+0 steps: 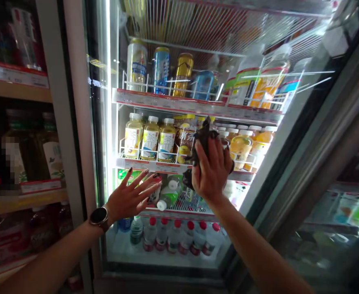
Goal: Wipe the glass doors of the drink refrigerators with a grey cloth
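A dark crumpled cloth (203, 136) is under my right hand (211, 169), which presses it against the glass door (173, 267) of a lit drinks fridge. The fingers point up and lie over the cloth, its edges sticking out around them. My left hand (129, 200), with a watch (98, 216) on its wrist, is spread open and holds nothing. It is at the lower left of the glass; whether it touches the pane I cannot tell. Behind the glass, pale yellow tea bottles (150, 138) stand on the middle shelf, partly hidden near the cloth.
Cans (161, 70) and large bottles line the upper shelf. Below, green-labelled bottles (171, 192) lie on their sides, and red-capped bottles (177, 234) stand at the bottom. A drinks shelf (23, 198) is at the left; a metal door frame (304, 134) slants along the right.
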`<state>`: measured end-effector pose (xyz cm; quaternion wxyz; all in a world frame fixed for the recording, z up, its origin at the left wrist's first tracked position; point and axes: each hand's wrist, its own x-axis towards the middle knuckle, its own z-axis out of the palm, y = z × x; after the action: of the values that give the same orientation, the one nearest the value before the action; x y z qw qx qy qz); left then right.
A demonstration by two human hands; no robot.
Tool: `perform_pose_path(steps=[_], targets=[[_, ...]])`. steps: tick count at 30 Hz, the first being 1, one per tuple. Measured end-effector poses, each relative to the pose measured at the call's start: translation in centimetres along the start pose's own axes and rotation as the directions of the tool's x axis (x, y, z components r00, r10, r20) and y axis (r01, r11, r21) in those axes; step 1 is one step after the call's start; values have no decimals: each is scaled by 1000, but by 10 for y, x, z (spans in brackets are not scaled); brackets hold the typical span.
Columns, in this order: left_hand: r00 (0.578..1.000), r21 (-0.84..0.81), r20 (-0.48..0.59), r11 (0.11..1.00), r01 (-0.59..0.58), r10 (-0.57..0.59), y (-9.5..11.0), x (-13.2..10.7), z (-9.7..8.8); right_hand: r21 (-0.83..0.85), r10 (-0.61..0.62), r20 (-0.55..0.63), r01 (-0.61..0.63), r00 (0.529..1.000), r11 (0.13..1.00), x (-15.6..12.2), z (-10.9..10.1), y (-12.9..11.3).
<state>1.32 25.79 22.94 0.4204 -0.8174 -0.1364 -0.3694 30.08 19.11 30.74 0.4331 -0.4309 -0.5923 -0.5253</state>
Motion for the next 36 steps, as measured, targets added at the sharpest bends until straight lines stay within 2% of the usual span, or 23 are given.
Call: perform_pose_path(steps=[4, 6, 8, 10, 11, 12, 13, 15, 17, 18, 20, 22, 23, 24, 26, 28, 30, 33, 34, 36], targets=[[1000, -9, -25, 1000, 2, -3, -1, 1, -1, 65, -127, 177, 117, 976, 991, -98, -5, -30], [1000, -20, -28, 1000, 4, -4, -1, 0, -1, 138, -295, 284, 266, 912, 954, -146, -11, -33], [1000, -26, -23, 1000, 3, -4, -1, 0, 0, 246, -531, 324, 472, 783, 846, -181, -18, -28], [1000, -27, -20, 1000, 2, -2, -1, -1, 0, 329, -726, 308, 646, 616, 688, -194, -23, -14], [1000, -28, -20, 1000, 1, -1, -1, -1, 0, 351, -783, 297, 700, 547, 622, -189, -25, -5], [1000, -29, -21, 1000, 0, -1, -1, -1, 0, 359, -814, 295, 732, 501, 580, -176, -26, 6], [1000, -30, -22, 1000, 0, 0, -1, -2, 0, 355, -825, 299, 747, 479, 562, -156, -27, 18], [1000, -33, -27, 999, -4, 3, -1, -2, 0, 330, -811, 316, 744, 493, 581, -98, -28, 44], [999, -25, -33, 1000, -7, 6, -1, -2, 1, 274, -747, 338, 699, 572, 660, -27, -29, 67], [999, -21, -33, 1000, -10, 9, -1, -3, 1, 239, -698, 344, 660, 628, 712, 10, -29, 76], [1000, -17, -25, 1000, -19, 19, -1, -3, 2, 132, -547, 263, 532, 795, 837, 71, -28, 86], [1000, -17, -11, 1000, -22, 22, -1, -3, 1, 40, -365, 161, 364, 917, 931, 109, -24, 84], [1000, -16, -5, 1000, -22, 22, -1, -3, 1, 10, -283, 116, 284, 952, 959, 116, -20, 77], [1000, -13, 1, 1000, -21, 21, -1, -3, 1, -8, -220, 78, 221, 972, 975, 116, -16, 69], [1000, -10, 1, 1000, -20, 20, -1, -3, 0, -13, -160, 47, 161, 986, 987, 95, -9, 46], [1000, -20, -8, 1000, -23, 23, -1, -3, 0, 5, -179, 100, 180, 979, 984, 55, -4, 22], [1000, -29, -12, 999, -23, 23, -1, -4, 2, 36, -258, 196, 256, 946, 966, 4, -5, 2], [1000, -34, -14, 999, -19, 18, -1, -6, 4, 115, -434, 332, 421, 837, 900, -78, -9, -17], [1000, -36, -13, 999, -17, 17, -1, -6, 4, 159, -510, 357, 488, 782, 858, -102, -11, -19], [1000, -43, -18, 999, -17, 16, -1, -6, 4, 264, -687, 362, 637, 630, 724, -135, -14, -18]])
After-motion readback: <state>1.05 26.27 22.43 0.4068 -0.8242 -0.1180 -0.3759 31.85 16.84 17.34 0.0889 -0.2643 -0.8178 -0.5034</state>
